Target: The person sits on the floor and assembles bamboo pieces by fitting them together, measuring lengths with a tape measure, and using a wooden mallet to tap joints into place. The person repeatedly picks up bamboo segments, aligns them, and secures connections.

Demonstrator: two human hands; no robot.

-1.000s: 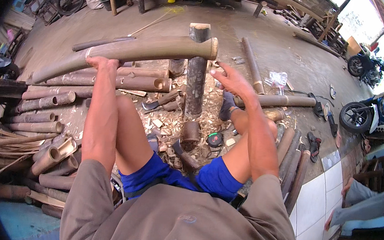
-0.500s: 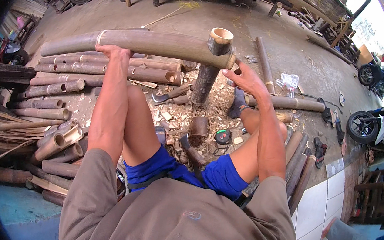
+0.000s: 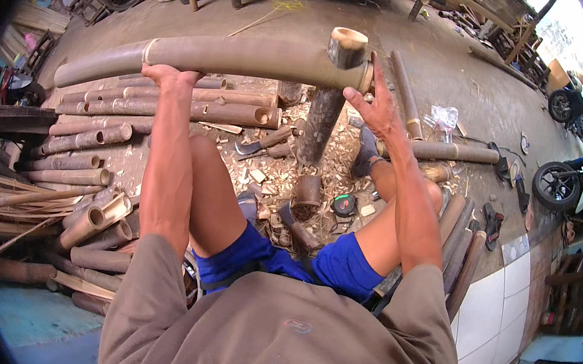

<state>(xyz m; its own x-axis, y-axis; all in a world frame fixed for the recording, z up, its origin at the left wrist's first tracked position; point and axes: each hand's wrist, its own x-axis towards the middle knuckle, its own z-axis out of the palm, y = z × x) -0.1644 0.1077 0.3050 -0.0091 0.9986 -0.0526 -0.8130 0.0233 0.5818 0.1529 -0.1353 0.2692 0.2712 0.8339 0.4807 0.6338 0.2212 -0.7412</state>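
Right now the pole lies crosswise in front of the person, above the chip-strewn floor, its right part meeting the upright post. The post's pale cut top shows above it and the dark shaft below, so the post seems to run through the pole's wall, though the hole itself is hidden.

The left grip is palm up beneath the pole, near the pale ring; its fingers curl out of sight, so I cannot tell how tightly they close. The right grip has thumb and fingers spread apart, laid against the pole's right end rather than wrapped around it.

Being bamboo, the pole is probably hollow: fairly light for its bulk, yet long enough that the left length would sag if unsupported. It should be stiff, with a smooth skin that could slide or roll on a flat palm. The wall would likely split along the grain near the post if twisted hard. A good hold is under the ring, where the wall should be strongest, with a second palm on the right end; the edge there may be sharp.
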